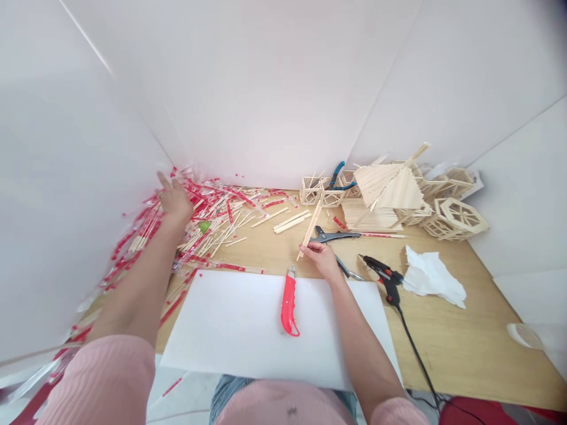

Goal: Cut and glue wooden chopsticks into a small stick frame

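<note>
My left hand [175, 199] reaches over the back left of the table, with its fingers apart and at least one stretched out. Below it lies a heap of red-and-clear wrappers [208, 198] mixed with thin wooden chopsticks [237, 227]. My right hand [322, 258] is closed around a few pale wooden chopsticks [313, 223] that point up and away from me. In front of that hand, a red-handled utility knife [289, 304] rests on a white board [248, 336]. Dark-handled pliers [332, 235] lie just beyond my right fingers.
A black glue gun [384, 276] with its cord lies at the right, beside crumpled white tissue [434, 276]. Stick-built frames [458, 217] and flat stick panels [390, 186] are piled at the back right, near blue-handled pliers [339, 177]. White walls enclose the table.
</note>
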Available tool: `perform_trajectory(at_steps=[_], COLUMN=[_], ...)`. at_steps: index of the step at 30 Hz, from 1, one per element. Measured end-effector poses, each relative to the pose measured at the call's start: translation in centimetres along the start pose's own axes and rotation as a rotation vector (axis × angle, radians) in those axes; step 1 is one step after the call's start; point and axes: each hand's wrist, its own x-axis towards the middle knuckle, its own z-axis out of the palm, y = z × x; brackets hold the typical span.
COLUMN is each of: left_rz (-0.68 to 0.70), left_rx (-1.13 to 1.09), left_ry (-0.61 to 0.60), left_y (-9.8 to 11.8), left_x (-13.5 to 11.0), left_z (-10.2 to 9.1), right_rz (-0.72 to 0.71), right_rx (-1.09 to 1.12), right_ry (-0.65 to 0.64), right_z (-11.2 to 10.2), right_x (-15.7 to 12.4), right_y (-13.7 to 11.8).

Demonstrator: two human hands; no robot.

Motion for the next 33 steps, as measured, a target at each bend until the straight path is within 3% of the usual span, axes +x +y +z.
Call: perform_trajectory(at_steps=[2,5,7,10,14,17,21,24,28,33], left_rz=[-0.079,0.126,0.163,0.046,-0.228,-0.333,-0.372,-0.450,-0.554,-0.573], left_rx=[-0.021,-0.283,-0.580,-1.037,-1.478,-1.574,-1.584,-1.603,-1.576,-1.539], left_ry=[0.073,0.058,-0.143,-0.483,-0.724,-0.813,-0.799,-0.718,-0.526,-0.365], left_y=[1.3,5.9,9.8,14.9,18.2,18.4,17.2,15.4,12.8,11.1], left_x=[-0.1,-3.8,-7.5,-12.4,-15.5,-15.8,-15.5,-14.8,-13.2,-12.2], left_z=[-0.6,0.3,1.8,4.4,6.9,7.7,7.9,7.9,8.4,9.1], right_rz=[0.026,0.066,0.088,0.103,0.091,0.097,0.072,-0.019,-0.162,-0.369], right_rx=[-0.003,0.002,0.007,0.019,0.014,0.014,-0.006,-0.123,-0.420,-0.931], right_ry=[-0.034,-0.080,-0.097,-0.110,-0.142,-0.159,-0.162,-0.131,-0.064,-0.122], right_z=[0.4,1.0,1.5,1.9,2.3,2.6,2.9,2.6,2.3,3.6], right_x=[-0.1,-0.3,-0.5,-0.7,-0.8,-0.7,-0.7,-0.7,0.4,6.3], right_y=[-0.1,-0.4,-0.7,-0.8,-0.5,-0.1,0.2,0.2,-0.2,-2.7])
